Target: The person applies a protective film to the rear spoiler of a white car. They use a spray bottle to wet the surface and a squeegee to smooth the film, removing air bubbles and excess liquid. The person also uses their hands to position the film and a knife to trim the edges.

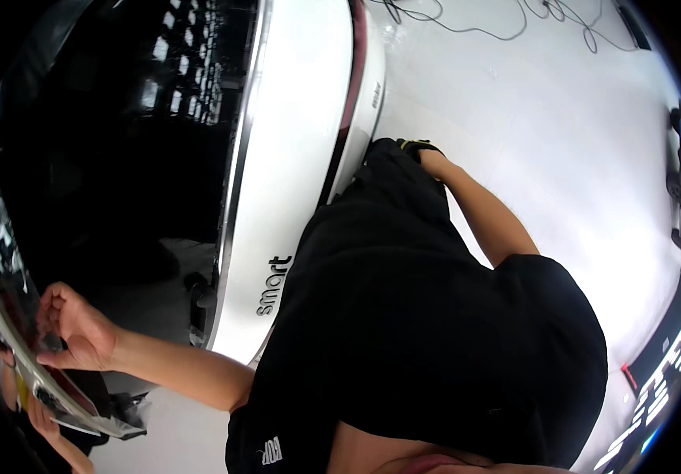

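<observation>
My left hand (80, 332) is raised beside the dark glass (119, 205) of a white car. Its fingers curl slightly, the thumb stands apart from them, and I see nothing held. The fingertips are close to the glass's pale curved edge (20, 308); whether they touch it I cannot tell. My right hand (430, 161) is low near my black trousers, its fingers mostly hidden. At those fingers is a black item (417, 148) with a yellow edge, too small to name. White bodywork (293, 126) runs between the glass and my body.
Dark cables (506, 31) lie on the white floor (530, 118) at the top. Dark wheeled equipment (679, 182) stands at the far right. At the lower left another hand and forearm (48, 423) show beside something yellow; whether they are a reflection I cannot tell.
</observation>
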`<control>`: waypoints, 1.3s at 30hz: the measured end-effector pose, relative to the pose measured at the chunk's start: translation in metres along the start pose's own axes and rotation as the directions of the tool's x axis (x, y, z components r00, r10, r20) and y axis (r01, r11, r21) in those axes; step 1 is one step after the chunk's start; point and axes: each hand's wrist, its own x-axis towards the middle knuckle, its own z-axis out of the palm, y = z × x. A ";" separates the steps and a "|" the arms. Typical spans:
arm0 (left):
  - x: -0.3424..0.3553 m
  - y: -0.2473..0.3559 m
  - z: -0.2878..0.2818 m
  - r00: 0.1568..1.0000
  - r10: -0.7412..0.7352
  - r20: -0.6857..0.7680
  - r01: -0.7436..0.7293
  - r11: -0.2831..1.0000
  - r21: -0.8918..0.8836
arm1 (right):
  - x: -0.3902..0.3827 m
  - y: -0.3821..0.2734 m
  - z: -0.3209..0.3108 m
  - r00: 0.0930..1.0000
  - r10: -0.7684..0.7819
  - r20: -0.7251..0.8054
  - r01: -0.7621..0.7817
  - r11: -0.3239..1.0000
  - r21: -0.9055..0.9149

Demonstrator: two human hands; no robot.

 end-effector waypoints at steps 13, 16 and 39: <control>-0.051 -0.025 0.042 0.954 0.211 -0.215 -0.132 0.934 0.331 | -0.046 -0.088 -0.093 0.994 0.090 -0.063 -0.110 0.802 -0.587; -0.053 -0.018 0.040 0.953 0.189 -0.235 -0.108 0.942 0.319 | -0.055 -0.169 -0.219 0.962 -0.210 -0.174 0.161 0.953 -0.256; -0.041 -0.019 -0.011 0.967 0.161 0.195 -0.236 0.854 0.464 | -0.284 -0.833 -0.155 0.335 -0.926 0.175 0.678 0.108 -0.727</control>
